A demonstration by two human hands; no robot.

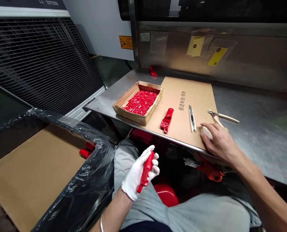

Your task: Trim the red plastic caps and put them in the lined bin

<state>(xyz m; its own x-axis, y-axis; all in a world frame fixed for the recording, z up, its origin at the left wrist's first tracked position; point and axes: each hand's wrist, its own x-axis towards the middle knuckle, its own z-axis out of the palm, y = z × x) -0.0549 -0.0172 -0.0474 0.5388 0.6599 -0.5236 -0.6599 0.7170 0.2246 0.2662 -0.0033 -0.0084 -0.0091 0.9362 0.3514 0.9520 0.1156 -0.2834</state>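
Observation:
In a white glove, my left hand point(143, 172) is closed round a red plastic part point(147, 167) above my lap. My bare right hand point(218, 140) rests at the table's front edge, its fingers curled over a pale rounded object point(207, 132) whose kind I cannot make out. Just beyond it lie cutting nippers point(226, 118) with pale handles, partly hidden by the hand. A utility knife point(192, 118) is to the left of that hand. Another red plastic part point(167, 120) lies on the cardboard sheet point(172, 93), farther left.
A cardboard tray point(155, 111) of small red pieces stands at the table's left. Behind it sits a small red part point(152, 71). On my left is a box lined with black plastic point(95, 180), with red parts point(87, 150) inside. An orange-handled tool point(216, 175) hangs under the table edge.

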